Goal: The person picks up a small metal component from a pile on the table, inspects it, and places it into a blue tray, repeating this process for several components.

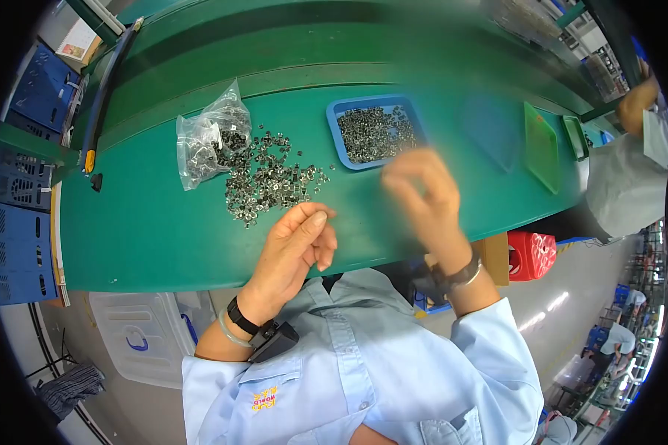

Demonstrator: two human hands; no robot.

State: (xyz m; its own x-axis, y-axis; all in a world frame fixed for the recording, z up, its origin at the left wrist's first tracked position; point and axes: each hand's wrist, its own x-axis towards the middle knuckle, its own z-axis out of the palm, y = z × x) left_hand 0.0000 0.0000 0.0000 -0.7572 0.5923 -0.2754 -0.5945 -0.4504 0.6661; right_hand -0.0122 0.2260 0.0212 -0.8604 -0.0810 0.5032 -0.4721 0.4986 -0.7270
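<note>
Metal parts [273, 185] gleam silver and black; our left grip [293, 243] is pinched closed, right grip [429, 194] too blurred to tell.

Green bench [148, 241]: parts [274, 184], bag [194, 152], tray [337, 137]

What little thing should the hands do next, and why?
Maybe the left hand should reach for the loose pile of shiny little pieces: that hand is the nearer one, and many pieces lie outside the blue tray. The right hand is blurred near the tray. I can't tell whether either hand already holds a piece.
</note>
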